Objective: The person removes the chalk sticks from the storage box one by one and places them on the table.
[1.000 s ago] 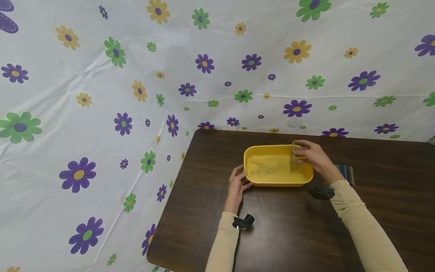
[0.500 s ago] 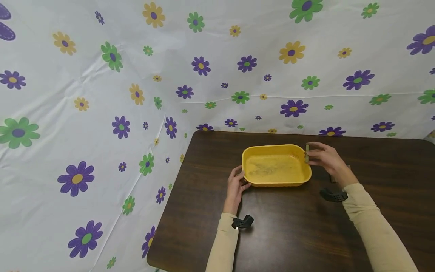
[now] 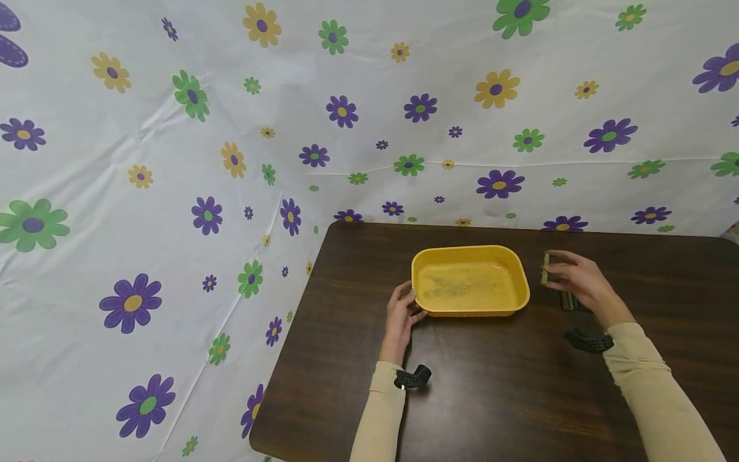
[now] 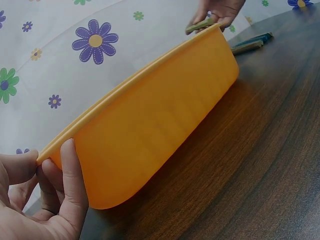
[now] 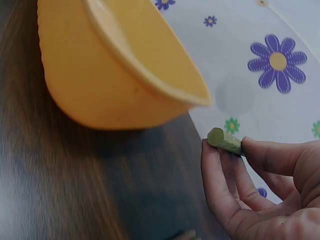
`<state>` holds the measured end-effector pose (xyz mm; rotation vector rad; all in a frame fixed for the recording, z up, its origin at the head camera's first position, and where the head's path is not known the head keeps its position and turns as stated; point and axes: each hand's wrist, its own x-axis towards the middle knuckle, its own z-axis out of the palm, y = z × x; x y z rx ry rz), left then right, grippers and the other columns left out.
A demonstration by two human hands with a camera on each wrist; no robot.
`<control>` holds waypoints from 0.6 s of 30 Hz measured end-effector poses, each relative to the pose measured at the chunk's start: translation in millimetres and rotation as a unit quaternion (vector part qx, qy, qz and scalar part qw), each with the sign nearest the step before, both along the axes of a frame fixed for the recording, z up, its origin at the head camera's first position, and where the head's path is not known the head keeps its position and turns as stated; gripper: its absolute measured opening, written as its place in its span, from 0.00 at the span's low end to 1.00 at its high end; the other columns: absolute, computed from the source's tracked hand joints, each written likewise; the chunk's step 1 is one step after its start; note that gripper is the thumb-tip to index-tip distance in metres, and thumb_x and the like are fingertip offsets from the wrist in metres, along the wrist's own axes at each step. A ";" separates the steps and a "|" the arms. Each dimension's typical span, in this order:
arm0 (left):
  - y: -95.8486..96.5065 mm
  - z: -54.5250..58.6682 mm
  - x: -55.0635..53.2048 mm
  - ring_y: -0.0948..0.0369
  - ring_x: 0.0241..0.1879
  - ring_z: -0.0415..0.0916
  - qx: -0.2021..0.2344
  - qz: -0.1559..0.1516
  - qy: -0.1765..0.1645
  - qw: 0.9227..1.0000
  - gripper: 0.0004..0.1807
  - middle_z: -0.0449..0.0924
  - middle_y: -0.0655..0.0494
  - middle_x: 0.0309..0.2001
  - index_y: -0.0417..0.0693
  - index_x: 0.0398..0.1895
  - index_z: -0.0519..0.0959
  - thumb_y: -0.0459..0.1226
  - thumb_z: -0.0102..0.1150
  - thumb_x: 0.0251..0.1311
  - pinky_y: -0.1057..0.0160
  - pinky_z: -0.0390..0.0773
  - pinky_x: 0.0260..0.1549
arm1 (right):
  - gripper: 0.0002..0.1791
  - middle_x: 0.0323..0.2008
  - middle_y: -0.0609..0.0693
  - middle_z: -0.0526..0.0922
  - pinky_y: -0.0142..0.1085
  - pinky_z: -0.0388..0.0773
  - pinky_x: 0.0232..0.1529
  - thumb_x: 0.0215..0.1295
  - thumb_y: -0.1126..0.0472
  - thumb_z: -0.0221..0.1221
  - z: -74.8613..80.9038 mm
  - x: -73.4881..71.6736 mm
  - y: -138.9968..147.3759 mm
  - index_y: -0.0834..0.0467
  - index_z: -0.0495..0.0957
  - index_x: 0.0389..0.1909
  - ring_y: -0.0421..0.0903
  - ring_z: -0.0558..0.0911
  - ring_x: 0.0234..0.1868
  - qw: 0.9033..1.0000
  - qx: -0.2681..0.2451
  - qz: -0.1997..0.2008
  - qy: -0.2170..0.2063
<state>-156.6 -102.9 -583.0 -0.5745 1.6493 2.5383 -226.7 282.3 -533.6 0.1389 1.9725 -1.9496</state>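
My left hand (image 3: 399, 319) grips the near-left corner of a yellow plastic tub (image 3: 470, 314). In the left wrist view its thumb and fingers pinch the rim (image 4: 105, 101) there. To the right of the tub, my right hand (image 3: 584, 280) holds a green chalk-like stick (image 3: 545, 269) above the table. The right wrist view shows the stick's many-sided end (image 5: 216, 137), with thumb and fingertips around the piece. Below the right hand lie several similar sticks (image 3: 568, 301) in blue-green and tan, partly hidden by that hand.
The dark wood table (image 3: 473, 391) carries the tub and loose sticks. Its back edge meets a white sheet (image 3: 358, 64) printed with flowers, which also hangs along the left side. Dark smudges mark the tub's floor (image 3: 462, 282).
My right hand has moved right with the green stick, from over the tub's right end to beyond its rim, near the other sticks. My left hand stays on the tub.
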 end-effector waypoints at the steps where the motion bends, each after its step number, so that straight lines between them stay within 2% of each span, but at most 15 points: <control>1: 0.1 0.0 -0.1 0.62 0.29 0.78 0.001 0.000 0.000 1.000 0.23 0.81 0.44 0.43 0.41 0.69 0.74 0.37 0.59 0.74 0.64 0.84 0.30 | 0.33 0.37 0.36 0.84 0.38 0.85 0.47 0.77 0.62 0.60 -0.5 1.2 2.9 0.60 0.59 0.77 0.37 0.86 0.40 1.000 0.000 -0.003 -0.001; 5: 0.1 0.6 -0.1 0.63 0.29 0.78 0.003 0.001 0.002 1.000 0.23 0.81 0.44 0.43 0.41 0.69 0.74 0.37 0.59 0.74 0.64 0.84 0.30 | 0.30 0.38 0.36 0.85 0.37 0.85 0.45 0.77 0.62 0.59 -3.4 6.2 14.4 0.57 0.61 0.75 0.35 0.86 0.39 1.000 -0.001 -0.009 -0.001; 9: -0.1 1.1 0.3 0.63 0.29 0.78 0.006 0.000 0.003 1.000 0.23 0.81 0.43 0.43 0.41 0.70 0.74 0.37 0.58 0.75 0.64 0.84 0.29 | 0.23 0.37 0.36 0.86 0.36 0.86 0.42 0.77 0.64 0.59 -8.2 11.9 26.9 0.47 0.69 0.67 0.36 0.86 0.39 0.999 -0.040 -0.021 -0.007; 12: -0.1 1.1 0.4 0.63 0.28 0.78 0.008 0.001 0.003 1.000 0.23 0.80 0.44 0.43 0.40 0.69 0.74 0.36 0.58 0.74 0.64 0.84 0.29 | 0.22 0.37 0.37 0.86 0.35 0.86 0.40 0.76 0.66 0.59 -12.1 16.3 37.3 0.44 0.70 0.64 0.36 0.85 0.38 0.997 -0.070 -0.036 -0.011; 18: -0.1 1.8 0.4 0.63 0.29 0.78 0.003 -0.001 0.002 1.000 0.23 0.80 0.42 0.45 0.41 0.70 0.74 0.36 0.58 0.75 0.64 0.84 0.30 | 0.33 0.35 0.33 0.85 0.34 0.85 0.36 0.76 0.66 0.58 -15.9 24.9 57.6 0.52 0.59 0.77 0.34 0.85 0.35 0.996 -0.053 -0.072 -0.004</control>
